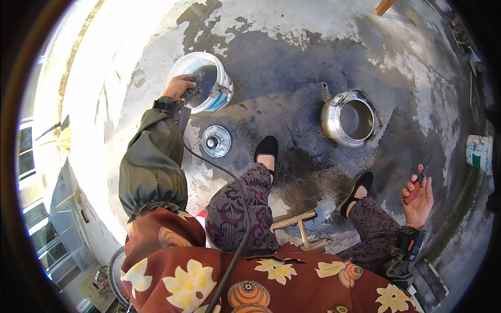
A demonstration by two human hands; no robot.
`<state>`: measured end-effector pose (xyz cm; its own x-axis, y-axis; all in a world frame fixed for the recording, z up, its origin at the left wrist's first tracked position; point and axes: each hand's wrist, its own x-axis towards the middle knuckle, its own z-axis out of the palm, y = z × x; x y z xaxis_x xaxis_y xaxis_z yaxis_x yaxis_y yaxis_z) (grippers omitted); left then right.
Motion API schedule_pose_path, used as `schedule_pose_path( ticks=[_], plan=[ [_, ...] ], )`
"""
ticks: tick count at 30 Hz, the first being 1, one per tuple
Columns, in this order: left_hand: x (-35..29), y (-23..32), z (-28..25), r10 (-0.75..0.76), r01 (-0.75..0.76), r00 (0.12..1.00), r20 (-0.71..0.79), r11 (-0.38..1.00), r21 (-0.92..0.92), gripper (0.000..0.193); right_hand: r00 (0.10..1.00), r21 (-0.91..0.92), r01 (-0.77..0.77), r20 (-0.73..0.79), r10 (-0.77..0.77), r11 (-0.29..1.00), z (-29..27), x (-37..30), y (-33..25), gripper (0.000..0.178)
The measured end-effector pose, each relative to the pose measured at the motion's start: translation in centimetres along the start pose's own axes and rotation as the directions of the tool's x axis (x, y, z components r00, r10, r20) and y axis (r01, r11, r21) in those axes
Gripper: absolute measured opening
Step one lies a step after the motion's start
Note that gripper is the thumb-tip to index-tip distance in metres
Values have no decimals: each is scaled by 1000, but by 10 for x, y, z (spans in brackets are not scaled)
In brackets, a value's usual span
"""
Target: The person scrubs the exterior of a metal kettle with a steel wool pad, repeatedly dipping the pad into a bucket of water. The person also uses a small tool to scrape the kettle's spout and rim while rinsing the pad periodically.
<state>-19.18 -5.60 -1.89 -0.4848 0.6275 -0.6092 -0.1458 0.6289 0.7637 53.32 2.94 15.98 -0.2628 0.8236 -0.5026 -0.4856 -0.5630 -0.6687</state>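
My left hand (179, 85) reaches over the rim of a white bucket (225, 79) and grips a dark wad of steel wool (194, 89). Dark water fills the bucket. Off to the right, my right hand (417, 198) is raised palm up and holds a thin dark tool with a red handle (424, 175). An open metal kettle (350, 119) stands on the wet concrete ahead of my right foot. Its round lid (216, 141) lies on the ground just below the bucket, close to my left foot.
Wet, stained concrete (292, 57) spreads all around. A small wooden stool (301, 225) is under me between my legs. A black cable (229, 177) runs across my left knee. Another white bucket (479, 151) stands at the far right.
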Motion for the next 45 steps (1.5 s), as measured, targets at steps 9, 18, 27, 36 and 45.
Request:
schedule_pose_path(
  ticks=[9,18,27,36,45],
  plan=[
    [52,-28,9,-404,209,897,176,742,637,74,980,-135,-44,-198,16,990,12,33,14,48],
    [54,-1,-6,-530,137,794,299,635,760,57,988,-197,-80,-143,53,977,33,43,26,47],
    [-110,133,44,176,-250,923,343,950,185,61,997,20,-59,-56,60,998,23,27,27,50],
    [-303,197,347,252,-820,414,875,521,238,64,994,179,-61,99,44,982,26,31,31,63],
    [-382,117,524,665,-970,165,728,-23,242,40,978,187,209,-63,-200,960,-41,46,14,23]
  ],
)
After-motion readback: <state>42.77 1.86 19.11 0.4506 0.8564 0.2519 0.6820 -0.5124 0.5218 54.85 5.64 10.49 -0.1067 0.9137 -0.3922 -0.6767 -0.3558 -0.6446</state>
